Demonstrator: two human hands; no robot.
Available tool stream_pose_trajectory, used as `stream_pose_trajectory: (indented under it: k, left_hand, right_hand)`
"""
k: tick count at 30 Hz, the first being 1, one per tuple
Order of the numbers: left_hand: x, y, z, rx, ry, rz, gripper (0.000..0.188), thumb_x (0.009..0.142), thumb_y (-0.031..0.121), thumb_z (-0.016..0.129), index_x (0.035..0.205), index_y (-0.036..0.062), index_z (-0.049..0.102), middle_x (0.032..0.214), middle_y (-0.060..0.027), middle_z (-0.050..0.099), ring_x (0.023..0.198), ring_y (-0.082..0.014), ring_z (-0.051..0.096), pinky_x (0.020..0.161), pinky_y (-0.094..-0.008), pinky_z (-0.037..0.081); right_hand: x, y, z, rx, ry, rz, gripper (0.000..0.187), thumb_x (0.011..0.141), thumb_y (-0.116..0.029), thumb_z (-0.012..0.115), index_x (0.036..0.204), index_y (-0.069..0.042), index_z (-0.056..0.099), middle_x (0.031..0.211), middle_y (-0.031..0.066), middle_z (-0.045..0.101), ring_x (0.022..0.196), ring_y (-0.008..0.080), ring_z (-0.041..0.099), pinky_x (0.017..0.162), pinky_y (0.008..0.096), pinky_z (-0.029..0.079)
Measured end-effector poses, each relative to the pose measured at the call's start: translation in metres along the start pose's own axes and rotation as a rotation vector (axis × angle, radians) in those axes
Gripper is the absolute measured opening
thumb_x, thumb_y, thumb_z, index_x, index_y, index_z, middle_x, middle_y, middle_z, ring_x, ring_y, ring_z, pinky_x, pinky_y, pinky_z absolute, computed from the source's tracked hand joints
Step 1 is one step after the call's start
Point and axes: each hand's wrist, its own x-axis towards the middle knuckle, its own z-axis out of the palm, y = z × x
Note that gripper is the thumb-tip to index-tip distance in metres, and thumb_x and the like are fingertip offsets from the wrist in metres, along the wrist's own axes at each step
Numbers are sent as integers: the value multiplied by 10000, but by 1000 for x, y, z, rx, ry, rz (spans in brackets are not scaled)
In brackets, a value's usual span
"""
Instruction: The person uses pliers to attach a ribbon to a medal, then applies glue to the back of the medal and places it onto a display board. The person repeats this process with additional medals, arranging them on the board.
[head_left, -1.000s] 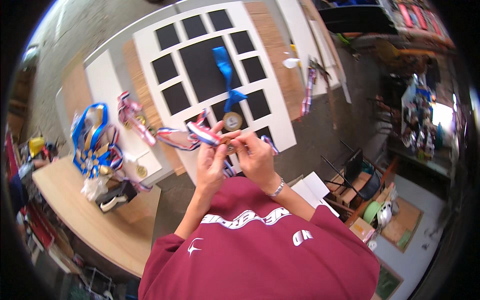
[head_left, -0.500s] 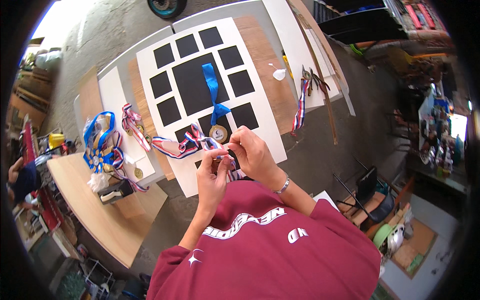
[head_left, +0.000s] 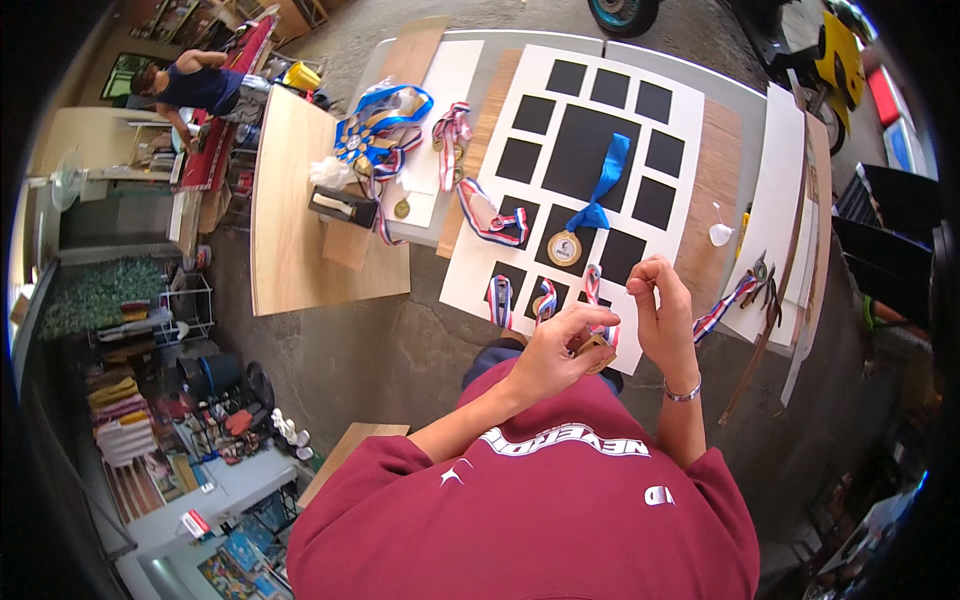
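Head view: far left of the hands, a heap of medals [head_left: 375, 135] waits unmounted on the tabletop [head_left: 300, 230]. Ahead, the white mat board [head_left: 590, 170] carries one blue-ribbon medal [head_left: 566, 247] and a few striped ones along its near edge, so most black windows look unfilled. The left hand [head_left: 555, 350] pinches a gold medal [head_left: 592, 345]; the right hand [head_left: 665, 315] grips its striped ribbon [head_left: 597, 300] just beside. Fingers hide the medal's face, and how the ribbon is fastened is unclear.
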Motion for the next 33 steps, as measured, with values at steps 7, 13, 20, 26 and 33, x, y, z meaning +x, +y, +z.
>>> stream_pose_trajectory:
  k: [7,13,20,26,33]
  left_hand:
    - [-28,-15,-21,-375,77,-39,592,850,-78,719,1344,38,415,1204,-101,538,885,-133,668,750,-240,562]
    - [-64,-43,-74,-521,150,-53,505,850,-77,720,1259,37,446,1074,-49,504,893,-120,657,738,-235,569]
    - [-98,-62,-146,-722,-74,-307,464,823,-21,771,1199,36,506,1055,-70,594,917,-160,685,749,-268,577]
    - [-113,-60,-167,-693,-240,-312,376,849,-17,748,1181,-5,573,997,-114,686,882,-160,690,738,-282,575]
    - [-114,-41,-174,-667,-345,-327,373,869,-33,721,1227,-39,619,960,-128,721,849,-143,689,753,-275,571]
  right_hand:
    - [6,-8,28,128,-42,-42,100,994,-37,560,927,8,501,784,78,522,673,158,547,617,288,455]
    - [-36,-26,23,-114,-27,166,269,1007,-100,533,771,-9,441,614,63,355,557,111,361,518,286,328]
    - [-167,-28,33,-1185,-741,963,262,875,-255,699,1047,-70,627,967,174,705,945,344,689,810,449,543]
    - [-119,-103,131,-265,-134,393,247,851,-67,724,1092,-55,669,950,137,657,887,305,678,766,361,547]
    - [-108,-113,164,-318,-122,-97,234,741,-28,761,963,-88,716,889,43,611,786,208,620,680,337,509]
